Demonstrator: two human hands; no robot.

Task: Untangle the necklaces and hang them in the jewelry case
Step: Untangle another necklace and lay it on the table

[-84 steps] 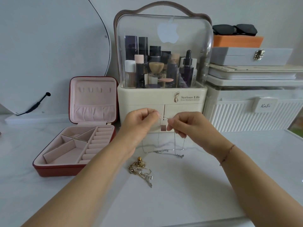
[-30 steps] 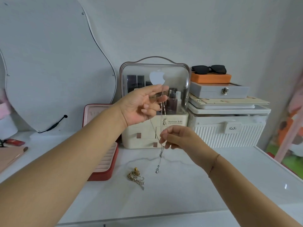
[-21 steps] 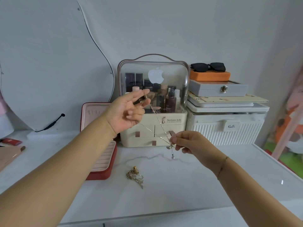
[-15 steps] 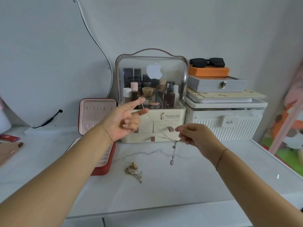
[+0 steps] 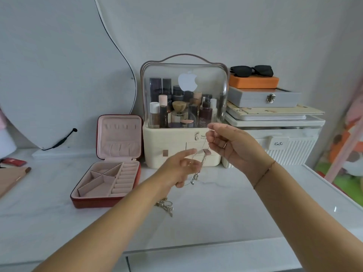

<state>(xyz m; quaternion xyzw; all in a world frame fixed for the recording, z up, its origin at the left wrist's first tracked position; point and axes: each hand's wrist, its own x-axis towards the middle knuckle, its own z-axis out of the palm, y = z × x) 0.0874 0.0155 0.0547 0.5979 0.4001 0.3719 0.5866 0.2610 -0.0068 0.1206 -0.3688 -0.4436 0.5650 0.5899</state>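
1. Hanging from the right hand, the silver necklace was so thin against the cream cosmetics organizer that only parts of its chain could be followed; its pendant showed more plainly at the bottom, above the table
2. The left hand was smeared by blur, so I could not tell whether its fingers gripped the chain or only lay beside it; the forefinger reached towards the chain and the lower fingers looked loosely bent
3. The gold tangle of necklaces lay on the table, partly hidden behind the left forearm
4. The right hand's thumb and forefinger pinched the top of the silver necklace, with the other fingers loosely curled and the palm turned towards the camera
5. From that pinch the chain dropped down and to the left, passing the left hand's fingertips; the left hand sat lower than the right and just beside it
6. The jewelry case stood open on the table left of both hands, well apart from the silver necklace, its lid upright with a row of hooks near the top
7. The organizer stood close behind both hands, and a white ribbed box stood behind the right wrist
8. Bare tabletop lay between the case and the hands and ran forward to the front edge; the table's right edge passed near the right forearm
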